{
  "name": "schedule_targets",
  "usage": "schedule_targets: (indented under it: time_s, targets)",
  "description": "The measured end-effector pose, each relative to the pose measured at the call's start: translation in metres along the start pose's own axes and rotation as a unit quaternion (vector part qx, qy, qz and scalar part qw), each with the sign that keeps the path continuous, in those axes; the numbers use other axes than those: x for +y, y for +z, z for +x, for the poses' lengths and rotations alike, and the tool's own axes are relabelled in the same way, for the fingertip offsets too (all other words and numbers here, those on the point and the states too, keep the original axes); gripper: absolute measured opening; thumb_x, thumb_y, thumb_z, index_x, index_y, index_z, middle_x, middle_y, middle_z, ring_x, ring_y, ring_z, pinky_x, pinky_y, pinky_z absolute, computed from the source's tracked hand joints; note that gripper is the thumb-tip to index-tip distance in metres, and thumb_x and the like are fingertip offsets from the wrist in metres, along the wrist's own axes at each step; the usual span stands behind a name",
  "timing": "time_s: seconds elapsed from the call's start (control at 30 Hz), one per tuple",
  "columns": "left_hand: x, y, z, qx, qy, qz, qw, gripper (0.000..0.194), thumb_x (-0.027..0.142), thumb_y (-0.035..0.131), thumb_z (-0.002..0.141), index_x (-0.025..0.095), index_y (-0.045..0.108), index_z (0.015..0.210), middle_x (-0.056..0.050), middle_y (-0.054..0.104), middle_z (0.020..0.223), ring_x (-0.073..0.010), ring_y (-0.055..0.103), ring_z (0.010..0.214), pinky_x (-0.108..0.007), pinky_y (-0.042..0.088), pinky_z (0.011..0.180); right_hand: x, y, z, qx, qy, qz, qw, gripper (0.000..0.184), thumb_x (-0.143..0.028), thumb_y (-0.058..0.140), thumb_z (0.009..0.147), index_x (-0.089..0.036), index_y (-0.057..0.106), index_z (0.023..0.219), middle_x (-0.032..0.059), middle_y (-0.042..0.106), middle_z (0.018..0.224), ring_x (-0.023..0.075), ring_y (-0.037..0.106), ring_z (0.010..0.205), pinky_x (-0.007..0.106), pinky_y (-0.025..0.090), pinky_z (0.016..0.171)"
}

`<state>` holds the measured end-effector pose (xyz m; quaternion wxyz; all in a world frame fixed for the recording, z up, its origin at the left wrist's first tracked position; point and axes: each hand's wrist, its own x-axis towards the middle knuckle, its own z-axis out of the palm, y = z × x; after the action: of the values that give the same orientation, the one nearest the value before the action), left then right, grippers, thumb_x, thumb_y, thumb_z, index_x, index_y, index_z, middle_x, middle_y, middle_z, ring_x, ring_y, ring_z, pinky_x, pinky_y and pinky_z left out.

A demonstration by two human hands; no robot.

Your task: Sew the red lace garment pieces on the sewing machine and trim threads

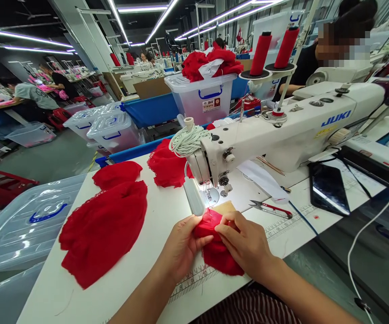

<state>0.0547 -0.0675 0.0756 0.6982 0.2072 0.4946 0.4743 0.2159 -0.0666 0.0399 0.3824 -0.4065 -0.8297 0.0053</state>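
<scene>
Between my two hands, just in front of the sewing machine [248,135], is a piece of red fabric [219,256]. My left hand [184,245] pinches its left edge between thumb and fingers. On the other side, my right hand [246,240] grips the upper right part with closed fingertips. The lower part of the fabric hangs loose over the ruler markings at the table's front edge. Behind the hands are the needle area and needle plate [211,196]. Red-handled thread snips [272,209] lie to the right of my right hand.
Red fabric pieces [106,229] lie on the left of the white table [154,252]. A phone [328,189] and a white strip [264,180] are on the right. Red thread cones [261,54] stand above the machine. A plastic box [201,94] heaped with red cloth is behind; a co-worker sits beyond.
</scene>
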Motion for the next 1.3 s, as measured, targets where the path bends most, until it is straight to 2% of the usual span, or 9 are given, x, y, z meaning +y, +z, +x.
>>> schedule_targets:
  time_s: [0.23,0.4,0.63,0.73,0.9,1.0,1.07,1.17,1.3]
  targets:
    - [0.002,-0.004,0.001,-0.009,-0.014,-0.016,1.0,0.02,0.028,0.077,0.067,0.012,0.065,0.065,0.001,0.06,0.061,-0.0077,0.056,0.056,-0.019,0.055,0.053,0.002,-0.005,0.0,-0.016,-0.005,-0.043,0.999,0.028,-0.015,0.038,0.092,-0.02,0.062,0.081,0.0022,0.063,0.079,0.0088,0.047,0.054,0.021,0.028,0.049]
    - [-0.002,-0.003,0.001,-0.024,-0.001,-0.018,1.0,0.018,0.028,0.077,0.069,0.012,0.068,0.067,-0.003,0.068,0.075,-0.0113,0.062,0.075,-0.022,0.055,0.075,0.006,-0.002,-0.001,-0.005,-0.016,-0.07,0.997,0.028,-0.011,0.037,0.089,-0.021,0.062,0.084,0.0025,0.064,0.082,0.0104,0.049,0.058,0.022,0.028,0.049]
    - [-0.001,0.003,-0.002,-0.022,0.032,0.053,0.998,0.023,0.029,0.079,0.065,0.014,0.064,0.057,-0.001,0.065,0.064,-0.0113,0.059,0.067,-0.025,0.052,0.076,0.008,-0.001,0.001,-0.05,-0.005,-0.027,0.998,0.025,-0.017,0.039,0.092,-0.022,0.063,0.094,0.0029,0.065,0.089,0.0105,0.051,0.058,0.022,0.03,0.05]
    - [-0.004,0.003,-0.001,-0.008,0.038,0.062,0.997,0.023,0.03,0.079,0.065,0.013,0.065,0.058,-0.001,0.064,0.065,-0.012,0.059,0.068,-0.023,0.053,0.071,0.008,-0.001,0.003,-0.086,0.025,-0.023,0.996,0.026,-0.024,0.038,0.093,-0.025,0.064,0.094,0.001,0.064,0.084,0.0114,0.05,0.058,0.023,0.028,0.049]
    - [-0.008,0.001,0.002,0.054,0.031,0.028,0.998,0.024,0.03,0.083,0.059,0.012,0.069,0.066,0.0,0.061,0.064,-0.0078,0.055,0.057,-0.016,0.051,0.051,0.01,0.004,0.003,-0.023,-0.016,-0.046,0.999,0.029,-0.014,0.038,0.09,-0.022,0.065,0.083,0.0003,0.062,0.076,0.0111,0.046,0.056,0.023,0.028,0.051]
    - [-0.008,0.002,0.003,0.065,-0.007,-0.034,0.997,0.019,0.022,0.083,0.059,0.011,0.067,0.062,0.001,0.059,0.06,-0.0037,0.051,0.049,-0.011,0.048,0.045,0.011,0.006,0.002,-0.027,-0.021,-0.055,0.998,0.027,-0.011,0.039,0.087,-0.021,0.064,0.08,0.0003,0.061,0.072,0.011,0.045,0.053,0.024,0.025,0.049]
    - [-0.008,0.003,0.004,0.064,-0.026,-0.064,0.996,0.016,0.015,0.08,0.062,0.011,0.065,0.059,0.0,0.061,0.064,-0.0042,0.054,0.053,-0.011,0.051,0.051,0.011,0.007,0.002,-0.041,-0.011,-0.055,0.998,0.026,-0.01,0.04,0.086,-0.02,0.063,0.079,0.0005,0.06,0.072,0.011,0.046,0.054,0.024,0.024,0.048]
    - [-0.009,0.003,0.006,0.048,-0.015,-0.077,0.996,0.01,0.011,0.074,0.069,0.012,0.066,0.063,-0.003,0.065,0.075,-0.0083,0.061,0.069,-0.018,0.056,0.074,0.011,0.006,0.003,-0.065,0.033,-0.034,0.997,0.024,-0.012,0.041,0.087,-0.02,0.061,0.076,0.0011,0.059,0.074,0.0109,0.05,0.057,0.023,0.025,0.048]
    - [-0.01,0.004,0.006,0.012,0.013,-0.059,0.998,0.007,0.02,0.072,0.074,0.014,0.068,0.073,-0.003,0.066,0.081,-0.0121,0.062,0.083,-0.022,0.054,0.083,0.009,0.005,0.004,-0.074,0.096,0.028,0.992,0.025,-0.021,0.043,0.092,-0.019,0.059,0.073,0.0006,0.058,0.074,0.0106,0.053,0.06,0.022,0.03,0.05]
